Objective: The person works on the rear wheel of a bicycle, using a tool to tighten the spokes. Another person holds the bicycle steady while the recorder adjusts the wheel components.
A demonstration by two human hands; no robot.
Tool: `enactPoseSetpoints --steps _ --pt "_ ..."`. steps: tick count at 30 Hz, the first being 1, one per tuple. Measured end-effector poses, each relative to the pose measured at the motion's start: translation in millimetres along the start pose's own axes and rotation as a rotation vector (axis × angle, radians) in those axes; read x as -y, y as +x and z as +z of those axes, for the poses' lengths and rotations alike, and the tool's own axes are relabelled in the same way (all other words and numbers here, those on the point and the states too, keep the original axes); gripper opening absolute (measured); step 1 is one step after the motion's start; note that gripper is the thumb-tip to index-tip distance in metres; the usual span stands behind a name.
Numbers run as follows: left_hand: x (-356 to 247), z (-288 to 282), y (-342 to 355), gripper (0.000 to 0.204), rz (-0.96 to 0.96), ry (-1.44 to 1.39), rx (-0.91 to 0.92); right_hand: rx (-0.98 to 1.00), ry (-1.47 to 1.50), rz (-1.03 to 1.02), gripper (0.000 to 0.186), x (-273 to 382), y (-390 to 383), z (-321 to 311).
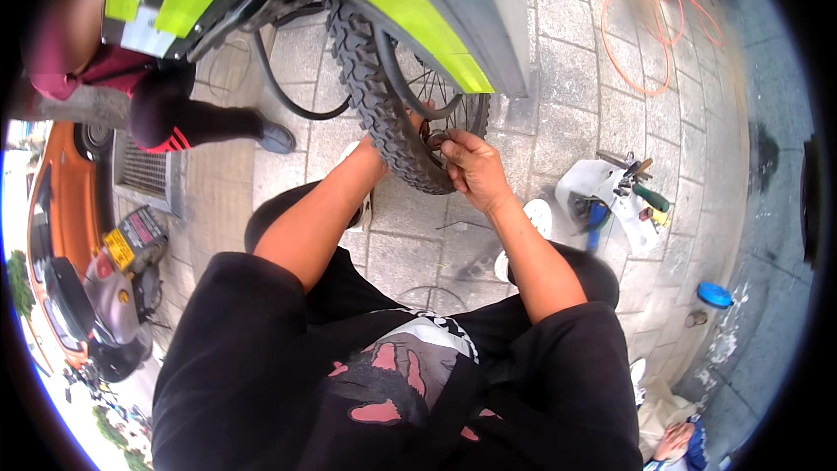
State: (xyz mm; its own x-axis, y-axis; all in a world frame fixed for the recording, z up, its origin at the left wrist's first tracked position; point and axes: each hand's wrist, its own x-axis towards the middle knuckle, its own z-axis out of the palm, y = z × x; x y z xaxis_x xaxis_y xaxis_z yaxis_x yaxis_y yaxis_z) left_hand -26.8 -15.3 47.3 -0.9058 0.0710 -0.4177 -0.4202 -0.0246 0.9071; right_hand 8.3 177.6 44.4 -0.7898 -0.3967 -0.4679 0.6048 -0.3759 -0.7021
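A knobbly black bicycle tyre [366, 87] stands upright before me, its spokes [427, 83] showing to the right. On the right side of this wheel, my right hand [475, 170] is closed, thumb and fingertips pinching a small dark round part [438, 138] near the wheel's middle. My left hand [375, 157] reaches in from the wheel's left side. Most of its fingers are hidden behind the tyre; a bit of finger shows among the spokes. Above the wheel hangs a silver-grey box [497, 17] with a yellow-green strip.
Tools [649, 196] lie on a white sheet [586, 181] at right, near a blue lid [715, 295]. An orange hose [641, 83] coils far right. At left are another person's leg [196, 118], a parked scooter [113, 296] and an orange car [74, 192]. Someone's hand [673, 442] shows lower right.
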Motion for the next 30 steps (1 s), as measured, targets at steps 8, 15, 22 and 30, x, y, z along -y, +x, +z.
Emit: enactPoseSetpoints --steps 8,15,22,30 --pt "26 -8 14 0.031 0.008 0.327 -0.049 -0.081 -0.214 -0.15 0.03 -2 -2 15" --pt "22 -5 4 0.032 -0.08 -0.145 -0.057 -0.277 -0.279 -0.081 0.022 18 10 11" --pt "60 -19 -3 0.022 -0.344 -0.641 0.094 -0.307 -0.331 0.174 0.016 19 21 9" --pt "22 1 -13 0.02 -0.359 -0.346 0.121 -0.333 -0.529 0.173 0.017 13 22 9"
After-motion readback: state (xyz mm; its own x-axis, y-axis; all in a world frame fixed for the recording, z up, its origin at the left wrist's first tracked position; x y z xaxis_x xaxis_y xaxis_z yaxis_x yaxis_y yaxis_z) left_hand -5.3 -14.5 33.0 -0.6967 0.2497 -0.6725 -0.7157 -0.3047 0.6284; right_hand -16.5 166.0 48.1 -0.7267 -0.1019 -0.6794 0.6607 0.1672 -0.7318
